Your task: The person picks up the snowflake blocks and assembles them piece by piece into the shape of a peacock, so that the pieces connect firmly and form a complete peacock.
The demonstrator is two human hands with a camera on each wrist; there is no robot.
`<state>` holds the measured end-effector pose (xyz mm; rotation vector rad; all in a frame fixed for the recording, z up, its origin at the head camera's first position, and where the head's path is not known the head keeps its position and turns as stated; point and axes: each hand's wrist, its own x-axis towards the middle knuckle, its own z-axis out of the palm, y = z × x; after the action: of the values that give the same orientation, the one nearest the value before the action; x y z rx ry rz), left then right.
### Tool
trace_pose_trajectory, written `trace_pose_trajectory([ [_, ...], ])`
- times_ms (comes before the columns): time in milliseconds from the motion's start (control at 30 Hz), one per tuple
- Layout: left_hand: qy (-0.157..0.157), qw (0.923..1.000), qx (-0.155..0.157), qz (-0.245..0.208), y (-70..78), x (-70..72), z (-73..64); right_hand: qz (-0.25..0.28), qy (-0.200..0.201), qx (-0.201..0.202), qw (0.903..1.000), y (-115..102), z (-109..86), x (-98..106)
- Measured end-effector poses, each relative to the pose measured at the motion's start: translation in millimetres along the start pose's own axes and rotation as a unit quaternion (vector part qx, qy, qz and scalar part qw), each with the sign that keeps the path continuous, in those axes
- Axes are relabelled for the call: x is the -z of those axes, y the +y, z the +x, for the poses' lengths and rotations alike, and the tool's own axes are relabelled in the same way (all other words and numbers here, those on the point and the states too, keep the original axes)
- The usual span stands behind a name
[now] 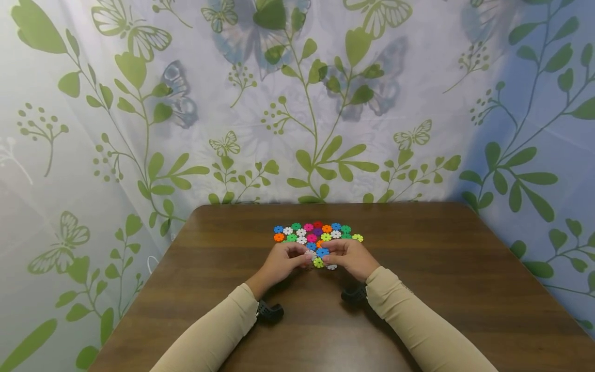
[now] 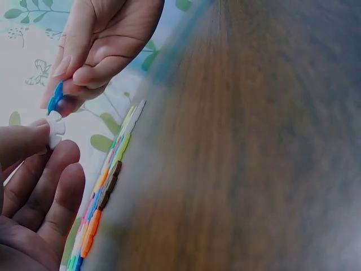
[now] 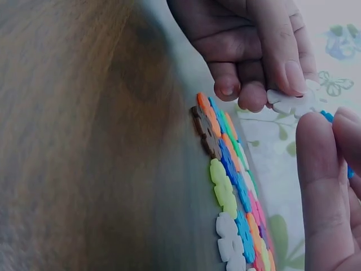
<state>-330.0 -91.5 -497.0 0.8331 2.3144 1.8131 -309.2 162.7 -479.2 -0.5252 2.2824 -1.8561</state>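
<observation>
My left hand (image 1: 281, 262) pinches a white notched disc (image 2: 56, 131), snowflake-shaped, between thumb and fingers. Between the right hand's (image 1: 352, 259) thumb and fingers is a blue notched disc (image 1: 323, 252) of the same kind. The two discs meet edge to edge above the table; in the left wrist view the blue one stands at an angle to the white one. Whether their slots are engaged I cannot tell. Under and beyond the hands lie several multicoloured notched discs (image 1: 311, 238) in rows. In the right wrist view a brown disc (image 3: 204, 131) and a lime one (image 3: 223, 189) lie along the near edge.
The brown wooden table (image 1: 209, 268) carries the discs near its middle. Behind it hangs a cloth (image 1: 279, 155) printed with leaves and butterflies. Black straps or mounts (image 1: 270, 312) sit at both wrists, below the beige sleeves (image 1: 218, 325).
</observation>
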Motion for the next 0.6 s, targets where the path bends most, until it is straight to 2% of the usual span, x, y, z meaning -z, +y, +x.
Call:
trace_pose_trajectory([
  [300, 0.019, 0.9997, -0.016, -0.009, 1.8, -4.5, -2.0, 0.069, -0.019, -0.002, 0.9974, 5, 0.4, -5],
  [600, 0.047, 0.9970, -0.034, 0.051, 2.8, -7.6, -4.2, 0.082, -0.002, -0.009, 0.9966, 5, -1.4, -13],
])
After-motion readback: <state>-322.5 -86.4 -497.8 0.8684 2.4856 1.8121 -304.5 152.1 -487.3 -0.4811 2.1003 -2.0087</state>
